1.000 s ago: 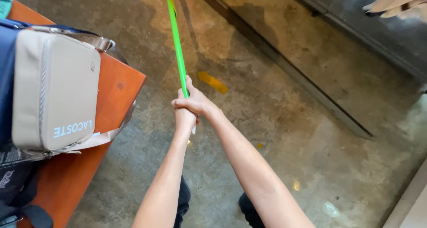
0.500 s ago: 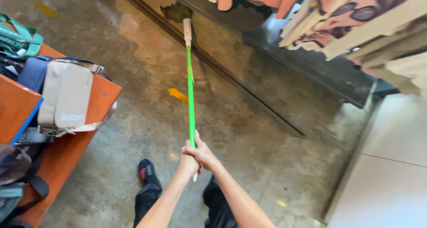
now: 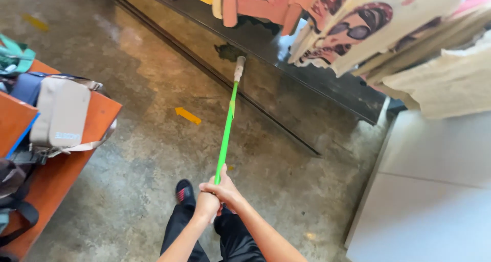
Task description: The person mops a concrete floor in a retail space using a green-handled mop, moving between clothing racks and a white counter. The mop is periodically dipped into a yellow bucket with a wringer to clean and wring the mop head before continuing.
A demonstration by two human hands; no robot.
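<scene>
Both my hands grip the near end of a long green pole (image 3: 225,131). My left hand (image 3: 207,204) sits lower, and my right hand (image 3: 224,190) wraps the pole just above it. The pole runs away from me to a pale grey head (image 3: 239,68) that rests at the base of a dark glossy ledge (image 3: 286,88). What is fixed under the head is hidden against the dark ledge. My dark trousers and one black shoe (image 3: 184,191) show below my arms on the concrete floor.
An orange table (image 3: 61,165) at the left carries a beige bag (image 3: 60,114) and other bags. Printed shirts (image 3: 358,27) hang above the ledge. A white platform (image 3: 434,190) fills the right side. A yellow arrow mark (image 3: 187,115) lies on the floor.
My view has tilted up and swung right, so the ledge, the hanging shirts and the pole's head came into sight. Both hands stayed on the pole.
</scene>
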